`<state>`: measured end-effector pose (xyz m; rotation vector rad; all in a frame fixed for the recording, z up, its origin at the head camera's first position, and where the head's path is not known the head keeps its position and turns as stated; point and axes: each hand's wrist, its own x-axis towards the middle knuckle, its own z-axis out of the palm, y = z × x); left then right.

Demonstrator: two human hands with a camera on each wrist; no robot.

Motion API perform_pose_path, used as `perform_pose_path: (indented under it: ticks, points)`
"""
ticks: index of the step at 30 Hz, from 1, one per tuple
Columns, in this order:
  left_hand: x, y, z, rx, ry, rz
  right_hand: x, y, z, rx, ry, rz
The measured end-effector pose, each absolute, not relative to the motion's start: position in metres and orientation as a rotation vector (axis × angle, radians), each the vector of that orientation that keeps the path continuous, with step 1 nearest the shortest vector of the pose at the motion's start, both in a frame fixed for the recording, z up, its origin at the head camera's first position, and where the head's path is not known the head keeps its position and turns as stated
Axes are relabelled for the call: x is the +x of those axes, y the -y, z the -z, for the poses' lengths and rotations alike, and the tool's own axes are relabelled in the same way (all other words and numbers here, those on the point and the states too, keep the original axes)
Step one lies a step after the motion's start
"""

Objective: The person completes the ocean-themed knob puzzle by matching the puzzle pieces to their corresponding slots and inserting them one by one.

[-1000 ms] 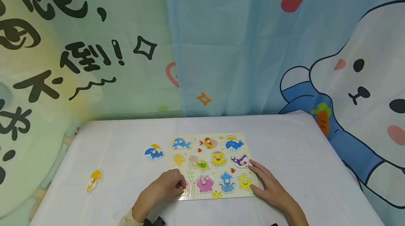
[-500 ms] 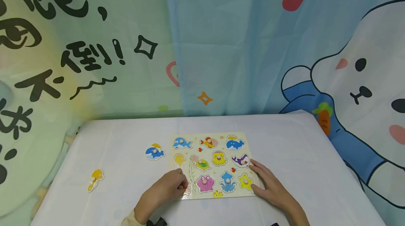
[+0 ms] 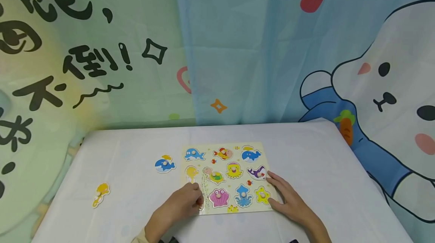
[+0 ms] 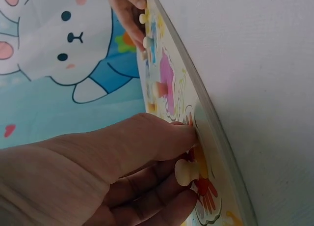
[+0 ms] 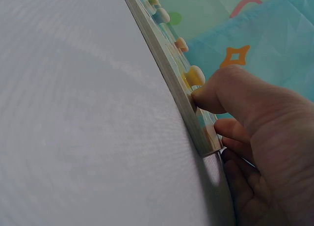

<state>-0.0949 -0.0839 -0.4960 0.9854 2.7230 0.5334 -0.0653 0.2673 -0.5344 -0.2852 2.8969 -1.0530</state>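
A pale yellow puzzle board (image 3: 221, 182) with knobbed sea-animal pieces lies on the white table. At its lower left corner my left hand (image 3: 183, 201) bends over a red puzzle piece (image 4: 202, 184), largely covered in the head view. In the left wrist view the thumb (image 4: 176, 140) touches the piece beside its round wooden knob (image 4: 187, 172), with the fingers curled on the other side. My right hand (image 3: 289, 201) rests spread on the board's right edge. Its thumb (image 5: 213, 96) lies on the board near the knob of the yellow starfish piece (image 3: 262, 195).
Left of the board a blue whale piece (image 3: 165, 164) lies loose on the table (image 3: 136, 152). Farther left is an orange seahorse-like piece (image 3: 101, 194). A printed curtain (image 3: 238, 46) hangs behind the table.
My left hand has shifted slightly right over the corner and covers more of the red piece. The right hand keeps its place on the board.
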Motion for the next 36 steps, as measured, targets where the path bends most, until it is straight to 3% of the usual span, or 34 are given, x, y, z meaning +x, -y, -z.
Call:
perform_pose_path:
  ticks: [17, 26, 36]
  points:
    - [-0.093, 0.075, 0.499, 1.041, -2.778, -0.489, -0.064, -0.267, 0.534, -0.252, -2.867, 1.08]
    - [-0.095, 0.072, 0.499, 1.262, -2.879, -0.538, -0.064, -0.268, 0.533, -0.253, -2.873, 1.071]
    - [-0.096, 0.078, 0.499, 1.25, -2.864, -0.594, -0.064, -0.267, 0.534, -0.289, -2.892, 1.083]
